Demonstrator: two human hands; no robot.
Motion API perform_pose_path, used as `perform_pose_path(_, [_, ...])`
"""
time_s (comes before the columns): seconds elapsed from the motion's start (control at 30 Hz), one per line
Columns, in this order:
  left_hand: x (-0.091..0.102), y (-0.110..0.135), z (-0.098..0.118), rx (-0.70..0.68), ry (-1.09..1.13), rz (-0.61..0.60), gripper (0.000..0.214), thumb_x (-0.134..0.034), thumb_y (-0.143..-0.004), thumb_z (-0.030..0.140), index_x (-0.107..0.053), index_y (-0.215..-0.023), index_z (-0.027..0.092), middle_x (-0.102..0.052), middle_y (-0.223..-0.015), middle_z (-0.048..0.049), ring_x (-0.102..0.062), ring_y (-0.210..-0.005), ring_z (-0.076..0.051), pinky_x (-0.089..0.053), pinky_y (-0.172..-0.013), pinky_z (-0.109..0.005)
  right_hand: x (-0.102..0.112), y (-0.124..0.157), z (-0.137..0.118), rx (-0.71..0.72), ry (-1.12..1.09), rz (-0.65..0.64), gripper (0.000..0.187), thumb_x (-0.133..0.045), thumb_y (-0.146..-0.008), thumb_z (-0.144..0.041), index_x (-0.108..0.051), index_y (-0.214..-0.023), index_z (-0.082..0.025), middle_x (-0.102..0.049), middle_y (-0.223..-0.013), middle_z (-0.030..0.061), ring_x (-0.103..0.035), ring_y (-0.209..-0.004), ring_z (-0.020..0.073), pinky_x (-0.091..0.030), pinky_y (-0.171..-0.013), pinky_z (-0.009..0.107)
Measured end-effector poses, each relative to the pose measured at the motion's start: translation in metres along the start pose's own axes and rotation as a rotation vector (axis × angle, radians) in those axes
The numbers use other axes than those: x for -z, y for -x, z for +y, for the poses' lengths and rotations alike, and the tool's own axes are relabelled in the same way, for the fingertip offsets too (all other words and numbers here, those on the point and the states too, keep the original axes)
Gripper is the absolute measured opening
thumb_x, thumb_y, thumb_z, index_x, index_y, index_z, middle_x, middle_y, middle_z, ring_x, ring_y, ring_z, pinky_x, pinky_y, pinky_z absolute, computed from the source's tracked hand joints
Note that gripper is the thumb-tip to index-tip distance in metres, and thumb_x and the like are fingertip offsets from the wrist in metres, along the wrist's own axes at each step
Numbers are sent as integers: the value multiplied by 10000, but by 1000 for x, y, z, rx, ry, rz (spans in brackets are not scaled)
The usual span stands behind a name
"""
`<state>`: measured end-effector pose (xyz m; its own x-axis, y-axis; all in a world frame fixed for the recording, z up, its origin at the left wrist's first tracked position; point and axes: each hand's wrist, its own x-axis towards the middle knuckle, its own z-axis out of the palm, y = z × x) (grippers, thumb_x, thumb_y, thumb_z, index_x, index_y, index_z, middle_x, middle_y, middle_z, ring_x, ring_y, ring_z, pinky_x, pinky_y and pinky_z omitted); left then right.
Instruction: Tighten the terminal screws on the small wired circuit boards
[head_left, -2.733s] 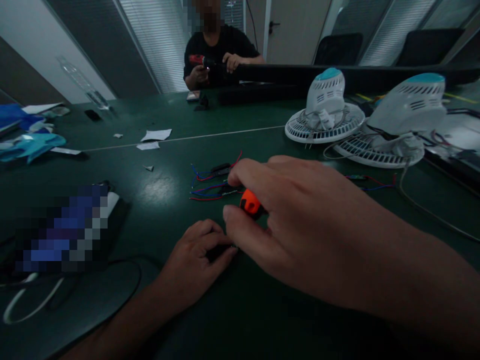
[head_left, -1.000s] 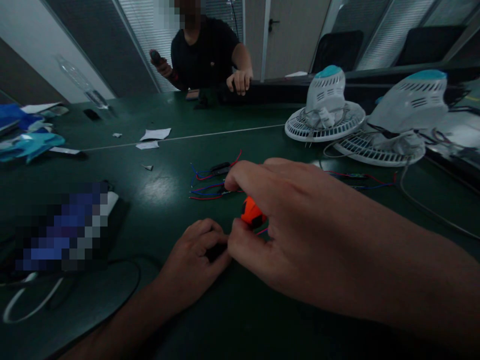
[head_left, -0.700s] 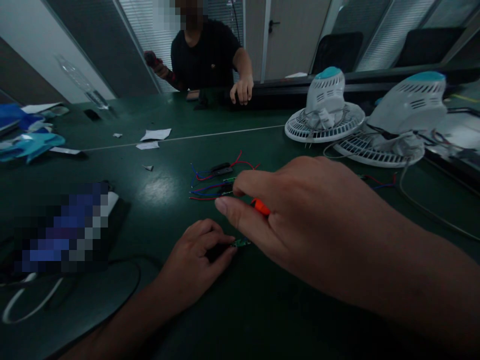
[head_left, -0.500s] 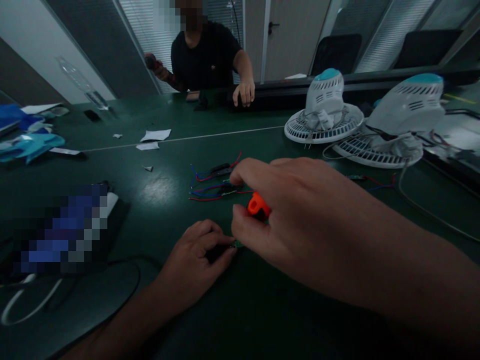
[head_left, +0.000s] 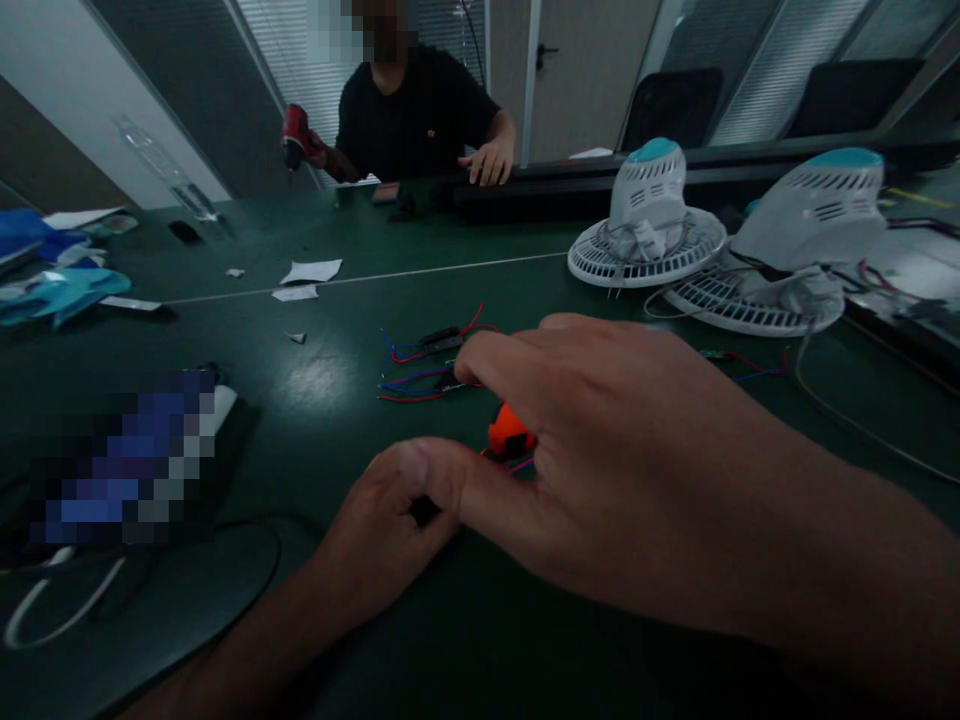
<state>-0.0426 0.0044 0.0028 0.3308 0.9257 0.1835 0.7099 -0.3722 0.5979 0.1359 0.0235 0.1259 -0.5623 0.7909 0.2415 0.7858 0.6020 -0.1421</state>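
Note:
My left hand (head_left: 390, 525) rests low over the table, its fingers pinched together. The small green circuit board seen in that pinch a moment ago is now hidden behind my right thumb. Curled around an orange-and-black tool handle (head_left: 508, 432), my right hand (head_left: 607, 450) lays its thumb across the left fingertips. Most of that tool is covered by the hand, so its kind cannot be told. Red and purple wires (head_left: 523, 465) show just below it. Beyond my right fingers lie small black parts (head_left: 442, 340) with red and blue wire leads (head_left: 411, 397).
Two white fan heads (head_left: 649, 240) with grilles stand at the right. A blurred-out device (head_left: 135, 455) lies left, near a cable. Blue gloves (head_left: 67, 290), paper scraps (head_left: 311, 271) and a clear bottle (head_left: 169, 170) are farther off. Across the table a person holds a red power drill (head_left: 296, 135).
My right thumb has moved left and down onto my left fingertips, covering the circuit board. The orange handle has turned and lowered slightly. The person opposite has raised the drill.

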Motion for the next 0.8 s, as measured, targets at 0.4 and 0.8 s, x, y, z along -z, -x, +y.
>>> perform_pose_path(0.4, [3, 0, 1, -51, -67, -26, 139, -525, -767, 244, -656, -813, 228, -636, -795, -21, -578, -730, -181, -475, -653, -336, -3, 0, 3, 33, -42, 43, 24, -515, -754, -226, -512, -771, -209, -504, -587, -37, -477, -542, 144, -301, -499, 285])
perform_pose_path(0.8, [1, 0, 0, -55, -94, -44, 141, -502, -798, 265, -627, -791, 200, -628, -780, -36, -584, -746, -194, -484, -672, -356, 3, -2, -1, -25, 14, -16, 264, -445, -805, -459, -564, -718, -240, -453, -496, -37, -377, -441, 131, -192, -428, 269])
